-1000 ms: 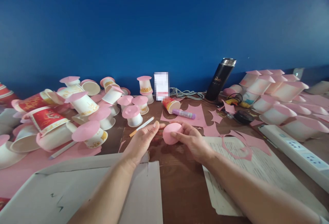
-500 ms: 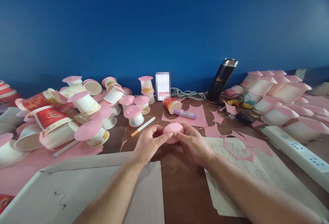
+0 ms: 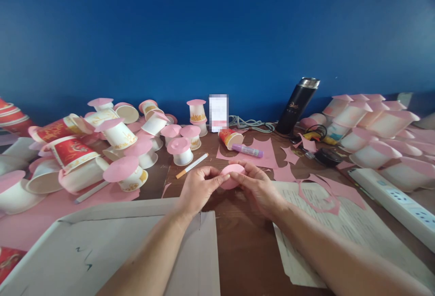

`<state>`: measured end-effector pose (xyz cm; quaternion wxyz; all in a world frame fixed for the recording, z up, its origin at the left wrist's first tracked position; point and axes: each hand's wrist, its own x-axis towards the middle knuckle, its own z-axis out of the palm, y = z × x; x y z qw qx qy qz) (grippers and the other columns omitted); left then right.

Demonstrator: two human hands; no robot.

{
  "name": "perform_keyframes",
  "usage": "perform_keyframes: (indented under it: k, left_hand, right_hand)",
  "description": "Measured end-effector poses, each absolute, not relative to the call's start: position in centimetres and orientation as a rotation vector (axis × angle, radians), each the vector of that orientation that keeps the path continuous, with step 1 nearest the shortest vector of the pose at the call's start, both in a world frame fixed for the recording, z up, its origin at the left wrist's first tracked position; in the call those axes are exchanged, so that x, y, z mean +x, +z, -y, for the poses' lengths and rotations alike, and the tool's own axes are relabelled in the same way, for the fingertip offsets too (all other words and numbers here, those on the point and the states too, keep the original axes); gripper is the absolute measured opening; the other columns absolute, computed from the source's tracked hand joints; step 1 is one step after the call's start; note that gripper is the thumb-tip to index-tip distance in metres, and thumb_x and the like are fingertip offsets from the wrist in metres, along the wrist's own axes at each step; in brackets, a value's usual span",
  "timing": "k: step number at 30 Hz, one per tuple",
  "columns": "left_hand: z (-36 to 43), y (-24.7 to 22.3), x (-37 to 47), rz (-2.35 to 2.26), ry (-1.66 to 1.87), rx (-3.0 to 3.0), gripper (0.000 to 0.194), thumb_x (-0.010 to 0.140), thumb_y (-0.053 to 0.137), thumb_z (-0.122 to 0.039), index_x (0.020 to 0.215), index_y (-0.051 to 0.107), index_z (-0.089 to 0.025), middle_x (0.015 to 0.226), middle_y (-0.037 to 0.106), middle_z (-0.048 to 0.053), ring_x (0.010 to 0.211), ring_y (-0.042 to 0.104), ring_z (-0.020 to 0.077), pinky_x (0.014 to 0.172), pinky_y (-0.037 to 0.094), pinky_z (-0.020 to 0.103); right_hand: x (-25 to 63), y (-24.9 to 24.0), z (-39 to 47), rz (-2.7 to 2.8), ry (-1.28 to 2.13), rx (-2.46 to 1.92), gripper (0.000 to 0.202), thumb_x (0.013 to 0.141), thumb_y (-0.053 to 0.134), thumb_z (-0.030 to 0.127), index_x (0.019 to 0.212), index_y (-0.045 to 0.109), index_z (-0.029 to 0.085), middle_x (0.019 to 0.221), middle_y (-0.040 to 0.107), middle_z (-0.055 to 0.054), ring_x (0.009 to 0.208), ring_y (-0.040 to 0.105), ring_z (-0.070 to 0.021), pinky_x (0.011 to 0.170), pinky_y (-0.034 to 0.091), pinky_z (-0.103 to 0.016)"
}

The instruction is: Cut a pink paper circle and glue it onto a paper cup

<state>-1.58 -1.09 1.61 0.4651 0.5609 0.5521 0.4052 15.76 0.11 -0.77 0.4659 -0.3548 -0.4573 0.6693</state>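
Note:
A pink paper disc [image 3: 233,172] is pinched between my two hands, just above the brown tabletop. My left hand [image 3: 201,189] grips its left side with the thumb on top. My right hand [image 3: 260,187] holds the right side, its thumb meeting the left one at the disc. The fingers beneath the paper are partly hidden. Beyond the hands lie a purple glue stick [image 3: 249,151] and a red paper cup [image 3: 230,139] tipped on its side. An orange-and-white pen [image 3: 192,166] rests to the left of my left hand.
Paper cups with pink tops [image 3: 124,169] crowd the left side, with more pink-topped cups [image 3: 374,151] stacked at right. A black thermos [image 3: 297,105] leans by the blue wall. Cut pink scraps [image 3: 343,187], a power strip [image 3: 397,205] and a large grey-white board [image 3: 142,250] lie around.
The whole view has shifted slightly, so things appear a little further right. Both hands still hold the pink disc, which looks slightly tilted compared with before.

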Motion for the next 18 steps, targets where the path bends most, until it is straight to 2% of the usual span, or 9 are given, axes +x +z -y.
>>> perform_keyframes:
  k: [8,18]
  left_hand:
    - [1.06,1.48,-1.66,-1.363,0.993,1.387,0.026,0.071,0.07,-0.044,0.072,0.071,-0.018,0.069,0.068,0.0,0.067,0.056,0.0142,0.065,0.04,0.024]
    - [1.08,1.85,-1.51,-1.384,0.969,1.388,0.026,0.07,0.07,-0.044,0.069,0.07,-0.018,0.068,0.068,0.0,0.066,0.056,0.014,0.064,0.04,0.025]
  right_hand:
    - [15.8,-0.73,-0.11,1.14,1.635,-0.888,0.039,0.077,0.073,0.034,0.113,0.062,0.022,0.102,0.069,-0.005,0.084,0.064,-0.0181,0.079,0.049,-0.033]
    - [15.68,-0.77,-0.13,1.108,1.657,-0.883,0.04,0.076,0.074,0.033,0.112,0.062,0.021,0.1,0.07,-0.005,0.083,0.065,-0.0162,0.078,0.049,-0.03]
